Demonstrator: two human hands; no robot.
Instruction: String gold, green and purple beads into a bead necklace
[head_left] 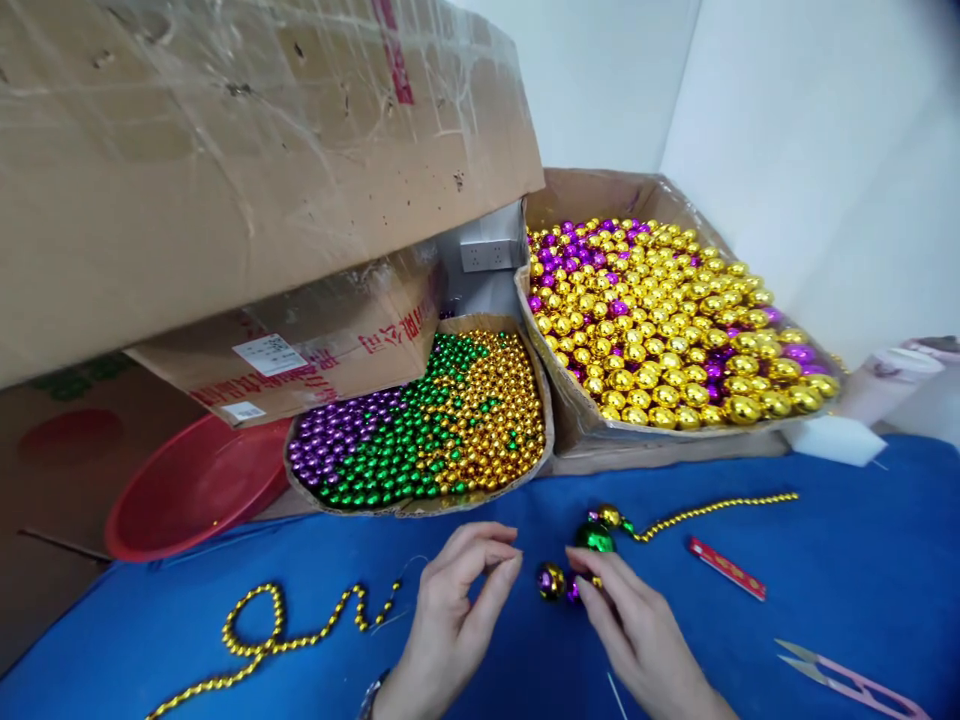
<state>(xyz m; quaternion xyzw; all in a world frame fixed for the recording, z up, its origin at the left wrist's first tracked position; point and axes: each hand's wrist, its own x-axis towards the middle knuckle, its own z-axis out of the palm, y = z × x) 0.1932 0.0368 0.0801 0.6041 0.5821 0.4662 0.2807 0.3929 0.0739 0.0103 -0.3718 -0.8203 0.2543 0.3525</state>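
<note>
My left hand (pixel 463 605) is closed, thumb and fingertips pinched over the blue cloth; what they hold, if anything, is too small to make out. Beside it, a fine thread runs from the end of a gold bead strand (pixel 330 628). My right hand (pixel 637 620) curls its thumb and forefinger around small beads, with a purple bead (pixel 574 588) at the thumb tip. A multicoloured shiny ball (pixel 550 580) sits just left of those fingers. Behind them lie a large green ball (pixel 596 537), a gold ball (pixel 609 515) and another gold bead strand (pixel 720 510).
Cardboard boxes of purple, green and gold beads (pixel 420 430) and of larger gold and purple beads (pixel 660 310) stand behind. A big carton (pixel 262 150) overhangs the left. Also around are a red basin (pixel 187 490), a red flat item (pixel 727 568) and pink-handled thread snips (pixel 847 680).
</note>
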